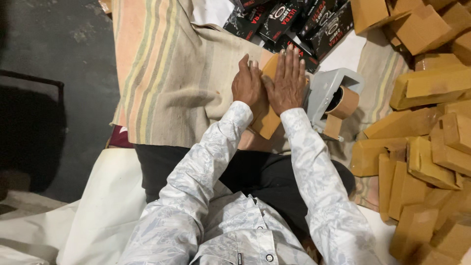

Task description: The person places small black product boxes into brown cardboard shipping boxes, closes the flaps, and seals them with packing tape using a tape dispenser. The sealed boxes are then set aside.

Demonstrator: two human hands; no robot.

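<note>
Cardboard box [267,120], brown and narrow, lies on the striped cloth [167,73] under both flattened palms: left hand [248,83] and right hand [287,81] press it, fingers extended. Grey tape dispenser [333,100] stands just right; brown boxes [431,147] are heaped farther right.

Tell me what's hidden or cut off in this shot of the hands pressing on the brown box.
- Head view: the top of the brown box lies mostly under the left hand and right hand, so any seam there is unseen.
- Tape roll: partly inside the grey dispenser.
- Pile of brown boxes: cut off by the right edge.
- Black cartons: cut off by the top edge.
</note>
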